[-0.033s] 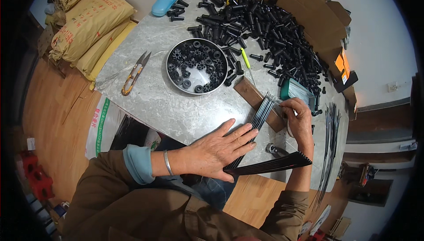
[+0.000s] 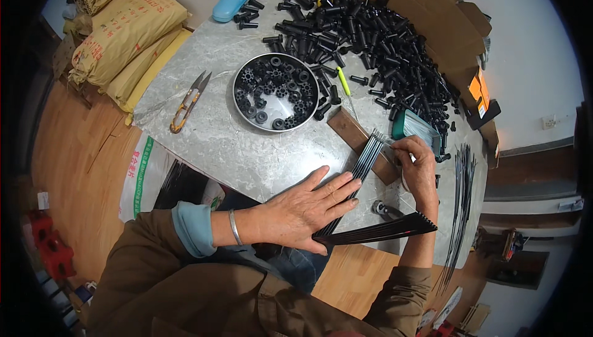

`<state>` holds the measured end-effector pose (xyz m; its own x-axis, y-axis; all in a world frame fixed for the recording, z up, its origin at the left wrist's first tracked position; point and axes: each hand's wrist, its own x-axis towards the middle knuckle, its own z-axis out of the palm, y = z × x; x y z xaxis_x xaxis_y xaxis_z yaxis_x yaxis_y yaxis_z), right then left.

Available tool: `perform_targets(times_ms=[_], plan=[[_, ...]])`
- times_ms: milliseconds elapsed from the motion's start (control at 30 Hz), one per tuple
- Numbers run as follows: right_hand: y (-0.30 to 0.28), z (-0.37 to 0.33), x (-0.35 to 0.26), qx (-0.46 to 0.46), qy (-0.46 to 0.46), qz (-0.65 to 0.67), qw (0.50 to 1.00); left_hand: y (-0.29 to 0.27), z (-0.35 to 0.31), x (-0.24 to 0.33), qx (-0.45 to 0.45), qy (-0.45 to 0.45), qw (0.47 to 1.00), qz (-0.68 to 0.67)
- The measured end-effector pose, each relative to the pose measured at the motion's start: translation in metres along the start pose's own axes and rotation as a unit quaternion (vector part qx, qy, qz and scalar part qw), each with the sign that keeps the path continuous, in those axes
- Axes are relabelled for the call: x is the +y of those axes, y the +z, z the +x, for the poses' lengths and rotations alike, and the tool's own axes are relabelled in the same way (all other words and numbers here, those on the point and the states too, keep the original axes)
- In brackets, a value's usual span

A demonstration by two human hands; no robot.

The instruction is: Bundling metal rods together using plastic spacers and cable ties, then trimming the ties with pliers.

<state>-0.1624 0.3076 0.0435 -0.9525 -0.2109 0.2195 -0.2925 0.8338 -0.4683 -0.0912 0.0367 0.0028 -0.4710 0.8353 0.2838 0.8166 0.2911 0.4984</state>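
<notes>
My left hand (image 2: 306, 208) lies flat, fingers spread, across a row of thin black metal ribs (image 2: 369, 159). Their narrow tips rest over a brown wooden block (image 2: 347, 130). From beneath the palm, a second fan of black strips (image 2: 383, 230) slants off to the right, passing in front of my right forearm. My right hand (image 2: 420, 163) is closed in a pinch beside the rib tips. Something thin and pale seems to run from its fingertips to the tips, too fine to make out. A white round thing is partly hidden behind that hand.
A metal bowl (image 2: 234, 99) holds small black toothed parts. Black plastic tubes (image 2: 383, 46) lie heaped at the back. Scissors (image 2: 185, 107), a yellow-green hooked tool (image 2: 343, 82), a teal box (image 2: 400, 126) of pale strips, a blue case (image 2: 234, 1) and loose black ribs (image 2: 462, 204) surround the work.
</notes>
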Motion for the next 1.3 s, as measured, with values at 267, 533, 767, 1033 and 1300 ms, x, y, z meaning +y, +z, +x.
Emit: perform_targets(times_ms=[267, 533, 767, 1033, 1300], plan=[[0.003, 0.001, -0.007, -0.009, 0.034, -0.015, 0.999, -0.002, 0.0, -0.002, 0.004, -0.003, 1.0, -0.007], [0.002, 0.0, -0.02, -0.019, 0.019, -0.043, 0.999, 0.0, -0.001, -0.003, 0.006, -0.002, 1.0, -0.019], [0.004, -0.007, -0.028, -0.016, 0.113, 0.009, 0.993, 0.0, -0.002, -0.001, 0.008, 0.002, 1.0, -0.022], [0.012, -0.001, -0.023, 0.014, 0.063, 0.026, 0.998, 0.0, -0.002, -0.002, 0.01, 0.001, 1.0, -0.022], [0.007, 0.005, -0.01, -0.025, 0.033, 0.042, 0.998, 0.0, 0.0, -0.001, 0.011, 0.002, 1.0, -0.011]])
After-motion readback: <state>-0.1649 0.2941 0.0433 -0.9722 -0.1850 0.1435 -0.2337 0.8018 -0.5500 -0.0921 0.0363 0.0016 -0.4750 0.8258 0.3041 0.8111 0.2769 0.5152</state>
